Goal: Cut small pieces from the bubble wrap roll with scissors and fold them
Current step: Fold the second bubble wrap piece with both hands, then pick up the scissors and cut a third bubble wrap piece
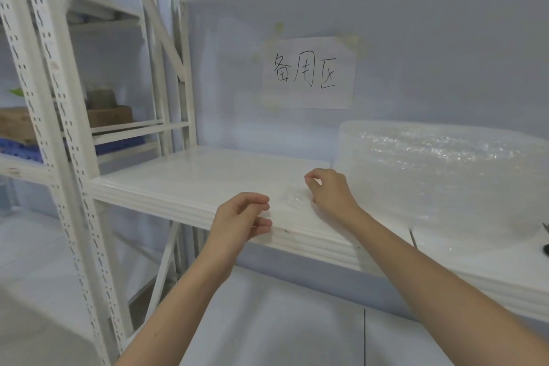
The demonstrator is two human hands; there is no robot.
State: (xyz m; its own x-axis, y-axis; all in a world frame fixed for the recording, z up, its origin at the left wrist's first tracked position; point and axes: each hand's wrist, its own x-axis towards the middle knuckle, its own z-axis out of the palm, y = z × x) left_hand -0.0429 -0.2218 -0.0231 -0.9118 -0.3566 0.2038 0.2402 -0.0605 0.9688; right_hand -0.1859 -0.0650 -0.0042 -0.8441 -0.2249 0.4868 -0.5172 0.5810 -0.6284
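A small clear piece of bubble wrap (293,197) lies flat on the white shelf board (190,178), between my two hands. My left hand (242,217) hovers at the shelf's front edge just left of the piece, fingers loosely curled, thumb apart, holding nothing. My right hand (329,190) sits at the piece's right edge with fingers curled; its lower fingers touch the piece, but a pinch cannot be made out. The big bubble wrap roll (445,169) lies on the shelf at the right, behind my right arm. Dark scissor parts (546,236) show at the far right edge.
A paper sign with handwritten characters (307,73) is taped to the pale back wall. White perforated rack uprights (59,128) stand at the left, and cardboard boxes (110,116) and a blue crate (20,147) sit on the neighbouring shelves.
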